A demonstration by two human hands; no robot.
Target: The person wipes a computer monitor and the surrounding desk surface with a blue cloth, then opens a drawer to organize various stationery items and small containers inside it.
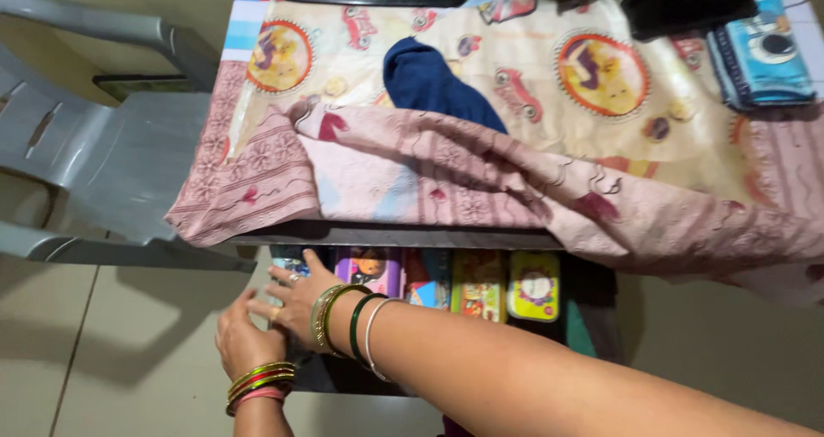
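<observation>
Both of my hands reach to the left end of a low shelf (549, 241) under the cloth-covered table. My right hand (296, 298) comes across from the right, wearing green, gold and silver bangles and rings. Its fingers are spread, resting on a dark item (290, 257) at the shelf's left end and partly over my left hand. My left hand (244, 338), with red and gold bangles at the wrist, sits just below it, fingers curled towards the same spot. What the left fingers grip is hidden.
Colourful boxes stand in a row on the shelf: purple (371, 270), green (478, 284), yellow (534, 286). A pink patterned cloth (446, 171) hangs over the table edge, with a blue cloth (429, 83) and a cartoon-print sheet (601, 76) behind it. A grey plastic chair (103, 158) stands at left.
</observation>
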